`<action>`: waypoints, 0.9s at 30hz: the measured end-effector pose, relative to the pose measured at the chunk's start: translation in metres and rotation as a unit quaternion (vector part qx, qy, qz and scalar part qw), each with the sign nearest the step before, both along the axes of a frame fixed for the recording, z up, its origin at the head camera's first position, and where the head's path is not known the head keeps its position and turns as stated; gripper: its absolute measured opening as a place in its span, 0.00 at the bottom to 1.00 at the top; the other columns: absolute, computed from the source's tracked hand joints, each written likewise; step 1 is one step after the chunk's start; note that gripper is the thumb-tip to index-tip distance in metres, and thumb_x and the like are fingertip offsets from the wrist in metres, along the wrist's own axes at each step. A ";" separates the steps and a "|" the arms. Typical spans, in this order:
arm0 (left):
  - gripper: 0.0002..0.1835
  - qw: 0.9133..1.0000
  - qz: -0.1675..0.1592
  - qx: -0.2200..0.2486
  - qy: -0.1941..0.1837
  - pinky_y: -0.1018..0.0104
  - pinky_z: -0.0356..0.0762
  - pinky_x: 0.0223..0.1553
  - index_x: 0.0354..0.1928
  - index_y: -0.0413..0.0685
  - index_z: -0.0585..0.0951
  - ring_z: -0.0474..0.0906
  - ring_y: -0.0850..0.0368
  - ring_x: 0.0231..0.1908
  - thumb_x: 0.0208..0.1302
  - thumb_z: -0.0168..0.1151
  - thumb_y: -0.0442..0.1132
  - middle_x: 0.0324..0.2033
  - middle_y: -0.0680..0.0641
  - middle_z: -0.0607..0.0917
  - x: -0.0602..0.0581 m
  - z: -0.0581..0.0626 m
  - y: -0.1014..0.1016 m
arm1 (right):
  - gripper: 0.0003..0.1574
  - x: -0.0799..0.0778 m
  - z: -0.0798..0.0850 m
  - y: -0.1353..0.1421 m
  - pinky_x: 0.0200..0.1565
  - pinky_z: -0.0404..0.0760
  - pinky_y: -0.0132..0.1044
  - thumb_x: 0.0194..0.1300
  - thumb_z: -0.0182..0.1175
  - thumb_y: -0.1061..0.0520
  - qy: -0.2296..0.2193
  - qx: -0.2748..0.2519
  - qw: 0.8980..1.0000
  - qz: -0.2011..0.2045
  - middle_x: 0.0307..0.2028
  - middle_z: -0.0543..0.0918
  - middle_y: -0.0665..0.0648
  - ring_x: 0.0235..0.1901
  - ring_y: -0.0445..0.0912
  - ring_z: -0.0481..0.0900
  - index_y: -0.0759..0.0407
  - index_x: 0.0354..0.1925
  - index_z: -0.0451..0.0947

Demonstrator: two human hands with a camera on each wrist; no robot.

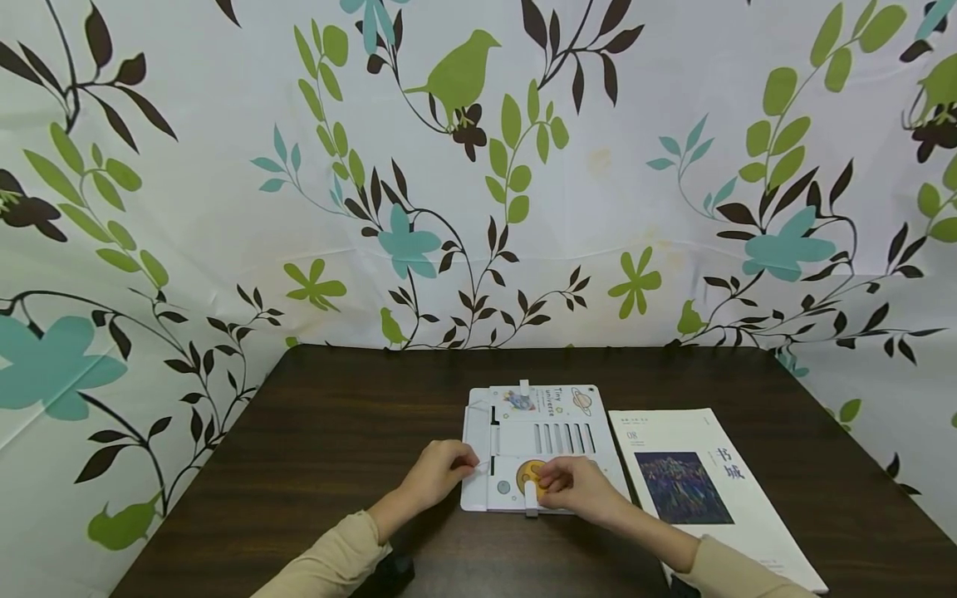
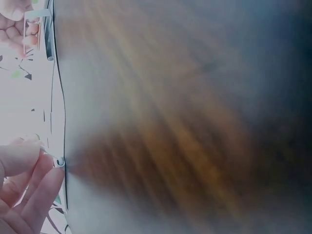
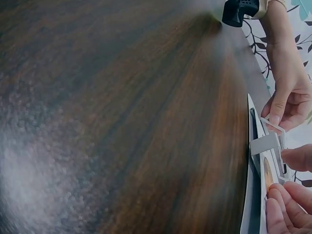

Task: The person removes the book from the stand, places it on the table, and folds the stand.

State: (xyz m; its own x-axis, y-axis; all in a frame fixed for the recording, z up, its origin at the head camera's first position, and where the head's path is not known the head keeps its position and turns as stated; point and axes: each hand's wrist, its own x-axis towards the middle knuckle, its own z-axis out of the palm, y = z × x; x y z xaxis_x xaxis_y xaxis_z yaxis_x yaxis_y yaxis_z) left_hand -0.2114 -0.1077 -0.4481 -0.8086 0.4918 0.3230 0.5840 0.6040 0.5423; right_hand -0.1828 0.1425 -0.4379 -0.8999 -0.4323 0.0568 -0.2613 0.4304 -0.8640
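Observation:
A white book stand (image 1: pixel 508 440) printed with "Tiny universe", planets and slots lies flat on the table. At its left edge my left hand (image 1: pixel 441 469) pinches a thin white wire (image 3: pixel 275 123) between thumb and fingers. Over the orange planet print, my right hand (image 1: pixel 576 486) has its thumb and fingertips at the wire loop of the white page clip (image 1: pixel 531 498) on the near edge. In the right wrist view that page clip stands up from the edge between both hands. Another white clip (image 1: pixel 524 387) sits on the far edge.
Right of the stand lies a pale book (image 1: pixel 676 423) with a dark picture on its cover, under my right forearm. The dark wooden table (image 1: pixel 359 407) ends at a patterned cloth (image 1: pixel 478 249). A black device (image 3: pixel 239 12) shows at my left wrist.

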 end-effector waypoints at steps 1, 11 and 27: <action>0.04 1.000 0.000 -0.002 -0.001 0.69 0.75 0.31 0.26 0.41 0.81 0.75 0.64 0.28 0.49 0.64 0.26 0.25 0.49 0.83 0.000 0.001 0.000 | 0.19 0.000 0.000 0.000 0.29 0.76 0.28 0.44 0.67 0.65 0.003 0.003 1.000 0.000 0.29 0.80 0.58 0.26 0.41 0.76 0.73 0.37 0.77; 0.05 1.000 -0.012 -0.028 -0.006 0.73 0.73 0.27 0.23 0.42 0.81 0.72 0.67 0.24 0.48 0.64 0.25 0.22 0.53 0.81 -0.005 0.004 0.003 | 0.19 -0.001 0.000 -0.002 0.28 0.75 0.28 0.43 0.68 0.64 0.014 0.025 1.000 0.009 0.27 0.79 0.56 0.25 0.39 0.74 0.71 0.36 0.78; 0.06 0.991 -0.009 -0.109 0.071 0.71 0.75 0.28 0.21 0.42 0.82 0.77 0.62 0.25 0.45 0.65 0.25 0.22 0.50 0.83 0.000 0.010 0.012 | 0.19 -0.001 -0.001 -0.003 0.27 0.73 0.28 0.43 0.68 0.64 -0.018 0.014 1.000 0.010 0.27 0.79 0.55 0.26 0.42 0.73 0.69 0.37 0.78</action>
